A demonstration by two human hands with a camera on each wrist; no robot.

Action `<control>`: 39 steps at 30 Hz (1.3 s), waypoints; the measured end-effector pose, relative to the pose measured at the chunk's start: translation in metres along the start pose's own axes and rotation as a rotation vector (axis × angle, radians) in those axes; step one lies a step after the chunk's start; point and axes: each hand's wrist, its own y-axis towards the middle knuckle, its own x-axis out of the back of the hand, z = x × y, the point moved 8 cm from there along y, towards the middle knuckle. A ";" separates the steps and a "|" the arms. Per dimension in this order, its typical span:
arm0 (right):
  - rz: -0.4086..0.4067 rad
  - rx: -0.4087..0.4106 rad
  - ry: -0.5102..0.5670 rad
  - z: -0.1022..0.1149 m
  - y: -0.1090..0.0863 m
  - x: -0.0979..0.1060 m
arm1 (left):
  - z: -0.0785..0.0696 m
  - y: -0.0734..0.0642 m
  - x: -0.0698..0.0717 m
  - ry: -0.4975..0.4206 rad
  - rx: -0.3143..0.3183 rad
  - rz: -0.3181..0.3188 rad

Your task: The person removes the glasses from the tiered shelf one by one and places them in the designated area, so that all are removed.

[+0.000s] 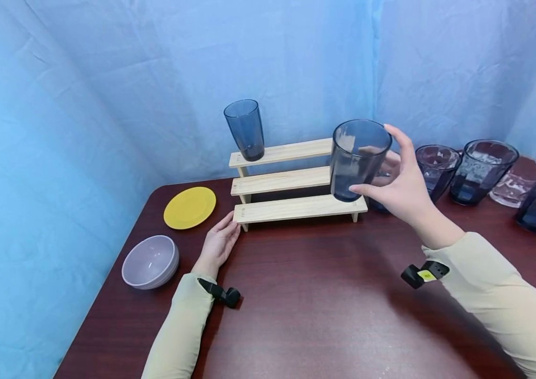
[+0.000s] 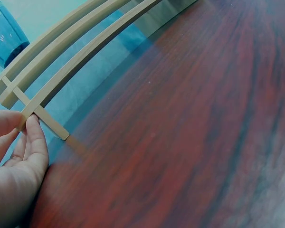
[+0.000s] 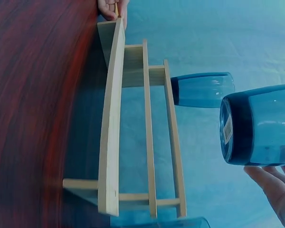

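My right hand (image 1: 407, 192) holds a blue tinted drinking glass (image 1: 354, 166) upright, thumb on one side and fingers on the other. The glass is in the air before the right end of a three-step wooden display rack (image 1: 291, 209); in the right wrist view its base (image 3: 235, 128) hangs apart from the boards. My left hand (image 1: 219, 245) pinches the left end of the lowest step, thumb above and fingers below, as the left wrist view shows at the board's end (image 2: 29, 114). Another blue glass (image 1: 247, 134) stands on the top step's left end.
Several dark tinted glasses (image 1: 483, 173) and a clear glass (image 1: 514, 184) stand on the right of the dark red table (image 1: 296, 316). A yellow plate (image 1: 189, 208) and a stack of pale bowls (image 1: 150, 263) lie on the left. Blue curtain (image 1: 178, 79) hangs behind.
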 end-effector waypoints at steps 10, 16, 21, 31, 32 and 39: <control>0.016 0.052 0.042 0.011 -0.018 0.024 | 0.000 0.000 0.000 0.002 0.005 -0.008; 0.029 0.080 0.065 0.017 -0.025 0.042 | 0.000 0.001 0.000 0.010 0.011 -0.011; 0.051 0.063 0.106 0.018 -0.031 0.060 | -0.001 0.001 0.000 0.005 0.016 -0.013; -0.029 -0.105 -0.494 0.011 -0.053 0.108 | 0.000 0.002 0.001 0.007 0.015 -0.008; -0.026 -0.128 -0.524 0.008 -0.056 0.113 | 0.000 0.002 0.001 0.011 0.014 -0.007; -0.027 -0.251 -0.602 -0.007 -0.070 0.138 | -0.001 0.002 0.001 0.006 0.003 -0.003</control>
